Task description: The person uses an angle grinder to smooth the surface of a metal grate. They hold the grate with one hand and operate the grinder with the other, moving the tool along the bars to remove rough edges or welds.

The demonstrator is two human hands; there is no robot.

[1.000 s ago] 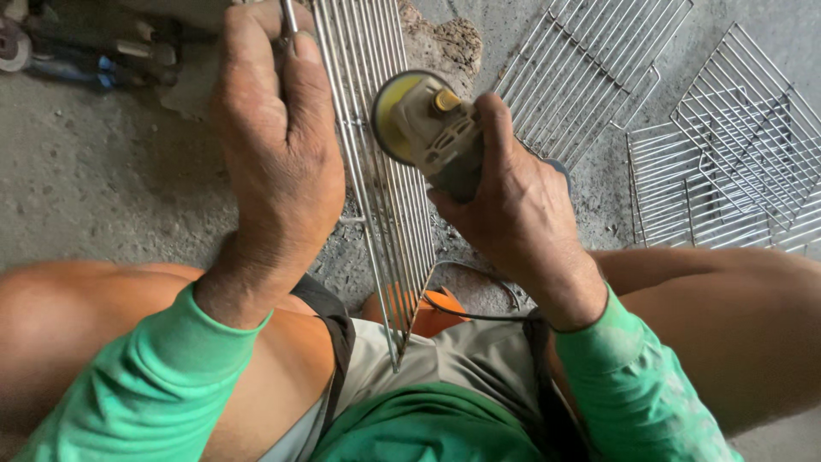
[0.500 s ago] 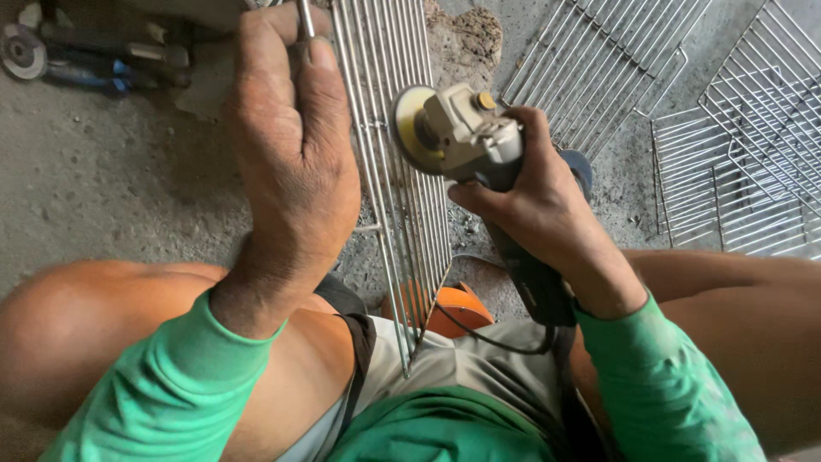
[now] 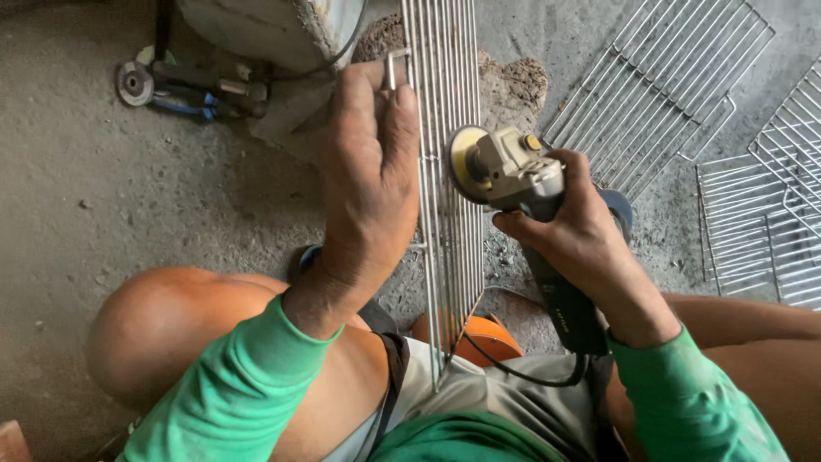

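Both hands are busy over a long, narrow wire rack (image 3: 445, 171) that runs away from the person between the knees. The left hand (image 3: 369, 180) is closed around the rack's left edge, fingers curled over the outer rod, with a short upright wire end showing just above the fingertips. The right hand (image 3: 575, 239) is wrapped tight around the body of an angle grinder (image 3: 513, 175); its disc (image 3: 463, 164) faces left and sits right against the rack's right edge, just across the wires from the left hand. The grinder's dark handle runs back under the right wrist, and a black cable (image 3: 513, 372) loops from it toward the lap.

Beyond the left hand, on the concrete floor (image 3: 128, 214), lies a second grinder (image 3: 184, 85) with a blue cable, beside the base of a grey metal cylinder (image 3: 274, 30). To the right of the right hand, well apart from it, more wire racks (image 3: 667, 85) lie flat on the floor. An orange object (image 3: 479, 338) shows under the near end of the held rack.
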